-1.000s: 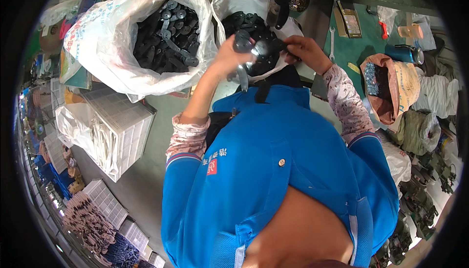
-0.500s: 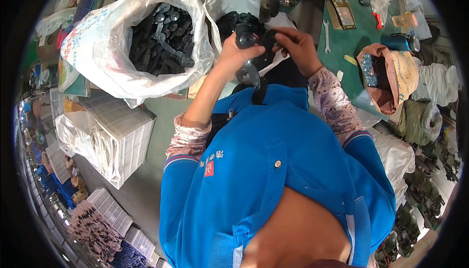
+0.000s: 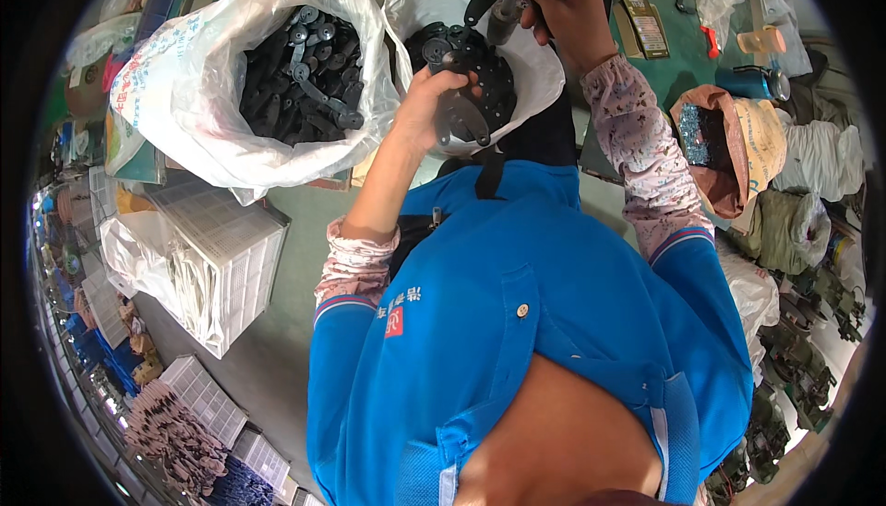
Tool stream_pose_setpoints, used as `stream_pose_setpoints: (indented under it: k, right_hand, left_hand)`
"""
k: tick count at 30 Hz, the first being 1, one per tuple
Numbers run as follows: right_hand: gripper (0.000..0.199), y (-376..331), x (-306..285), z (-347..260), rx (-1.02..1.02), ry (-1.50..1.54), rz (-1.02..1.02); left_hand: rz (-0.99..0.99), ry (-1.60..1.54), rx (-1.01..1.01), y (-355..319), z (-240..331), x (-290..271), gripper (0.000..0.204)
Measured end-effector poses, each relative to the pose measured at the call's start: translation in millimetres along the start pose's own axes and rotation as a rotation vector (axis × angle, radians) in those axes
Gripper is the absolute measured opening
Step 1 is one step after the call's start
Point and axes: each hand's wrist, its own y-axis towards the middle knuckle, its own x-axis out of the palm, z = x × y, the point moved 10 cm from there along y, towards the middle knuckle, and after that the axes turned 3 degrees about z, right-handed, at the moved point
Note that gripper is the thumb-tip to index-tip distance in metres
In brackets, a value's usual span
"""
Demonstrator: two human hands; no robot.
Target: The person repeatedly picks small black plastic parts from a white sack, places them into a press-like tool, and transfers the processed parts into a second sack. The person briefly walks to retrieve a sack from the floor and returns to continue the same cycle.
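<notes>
My left hand (image 3: pixel 427 107) is closed around a black lever-like part with a round disc end (image 3: pixel 437 52), above a white sack (image 3: pixel 544 77) lined up in front of me. Inside that sack lies a heap of similar black parts (image 3: pixel 496 90). Farther up and to the right, my right hand (image 3: pixel 574 18) is closed, its fingers at a curved black part (image 3: pixel 485 0) by a dark machine head (image 3: pixel 506 18). The fingertips partly cover that piece. Left of my hands, a larger plastic-lined sack (image 3: pixel 185 72) bulges with more black parts (image 3: pixel 309 72).
On the green bench at right are a tan-and-black box (image 3: pixel 643 24), a red-handled tool (image 3: pixel 712 42), a blue flask (image 3: pixel 749 82) and a brown bag (image 3: pixel 738 183) of small metal pieces. A white crate (image 3: pixel 245 275) stands at lower left. Crates and heaped parts line the surroundings.
My right hand has moved up and away, from beside my left hand to the machine head. My left hand has shifted slightly left and down, still holding a black part.
</notes>
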Motion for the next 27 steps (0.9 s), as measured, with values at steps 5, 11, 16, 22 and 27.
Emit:
stream_pose_setpoints:
  k: [5,11,16,22,27]
  right_hand:
    - [0.025,3.7,7.4,22.7,0.033,0.033,-0.029]
    - [0.035,-47.8,24.2,63.7,0.265,0.108,-0.083]
    - [0.025,-68.2,36.4,102.9,0.348,0.322,-0.050]
    - [0.020,-59.4,22.1,71.4,0.192,0.430,0.026]
    - [0.026,-73.1,47.8,52.5,-0.151,-0.133,-0.158]
  left_hand:
    - [0.005,0.110,0.057,-0.3,5.2,14.0,0.029]
    - [-0.018,0.214,0.116,4.4,4.5,20.7,0.028]
    - [-0.029,0.302,0.115,3.8,0.1,27.1,0.027]
    - [0.004,0.432,-0.023,0.6,-14.9,18.7,0.017]
    - [-0.163,0.613,0.045,0.7,-23.6,32.5,0.018]
